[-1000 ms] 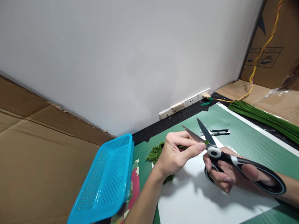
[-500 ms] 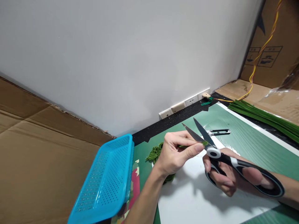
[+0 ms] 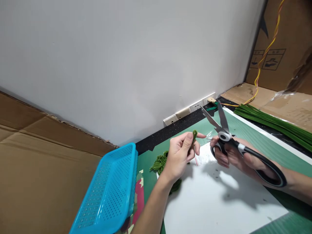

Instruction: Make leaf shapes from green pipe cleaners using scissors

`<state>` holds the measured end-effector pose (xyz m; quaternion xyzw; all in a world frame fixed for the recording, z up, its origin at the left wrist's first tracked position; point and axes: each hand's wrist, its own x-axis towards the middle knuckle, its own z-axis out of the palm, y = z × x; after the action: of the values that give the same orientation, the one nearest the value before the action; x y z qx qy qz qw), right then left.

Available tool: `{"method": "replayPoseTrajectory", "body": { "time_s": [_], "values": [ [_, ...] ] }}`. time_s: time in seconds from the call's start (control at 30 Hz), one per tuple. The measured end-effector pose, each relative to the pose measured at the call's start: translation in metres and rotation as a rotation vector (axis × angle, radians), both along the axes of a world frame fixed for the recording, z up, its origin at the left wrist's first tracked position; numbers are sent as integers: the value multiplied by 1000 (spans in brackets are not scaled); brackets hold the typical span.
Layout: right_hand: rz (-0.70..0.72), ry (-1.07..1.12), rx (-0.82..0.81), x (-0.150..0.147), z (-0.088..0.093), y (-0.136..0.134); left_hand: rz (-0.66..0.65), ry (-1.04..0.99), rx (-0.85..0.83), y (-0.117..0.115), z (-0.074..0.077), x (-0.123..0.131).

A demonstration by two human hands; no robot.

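Observation:
My left hand (image 3: pixel 180 155) pinches a small green fuzzy piece (image 3: pixel 194 135) between thumb and fingers, holding it upright above a white sheet (image 3: pixel 214 201). My right hand (image 3: pixel 237 157) grips black-and-white scissors (image 3: pixel 234 145) with the blades partly apart and pointing up, a short way right of the green piece and not touching it. A pile of similar green pieces (image 3: pixel 159 162) lies on the green mat (image 3: pixel 255 136) just behind my left wrist.
A blue plastic basket (image 3: pixel 109 191) leans at the left against cardboard (image 3: pixel 36 156). A bundle of long green stems (image 3: pixel 275 122) lies at the far right. Wall sockets (image 3: pixel 188 109) and a yellow-red wire (image 3: pixel 265 55) run along the white wall.
The scissors have lifted up and to the right, away from the green piece they were cutting. My left hand has turned the piece upright.

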<state>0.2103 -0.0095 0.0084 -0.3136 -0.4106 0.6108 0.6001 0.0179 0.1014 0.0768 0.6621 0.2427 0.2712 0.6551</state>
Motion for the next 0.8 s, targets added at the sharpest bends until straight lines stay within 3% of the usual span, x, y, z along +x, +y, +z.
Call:
{"method": "replayPoseTrajectory", "body": {
  "time_s": [0.2,0.43,0.6,0.7,0.8],
  "values": [
    [-216,-260,-20,-1,9,2,-8,32,-50,-1,-2,1],
    [-326,-500,-78,8,-13,11,-48,90,-92,-5,5,2],
    [-322,-831,51,20,-16,11,-318,320,-1,-11,17,0],
    [-339,-1004,114,17,-21,10,-498,462,69,-15,16,0],
    [-366,-1048,144,12,-19,12,-575,550,89,-17,10,2]
  ]
}}
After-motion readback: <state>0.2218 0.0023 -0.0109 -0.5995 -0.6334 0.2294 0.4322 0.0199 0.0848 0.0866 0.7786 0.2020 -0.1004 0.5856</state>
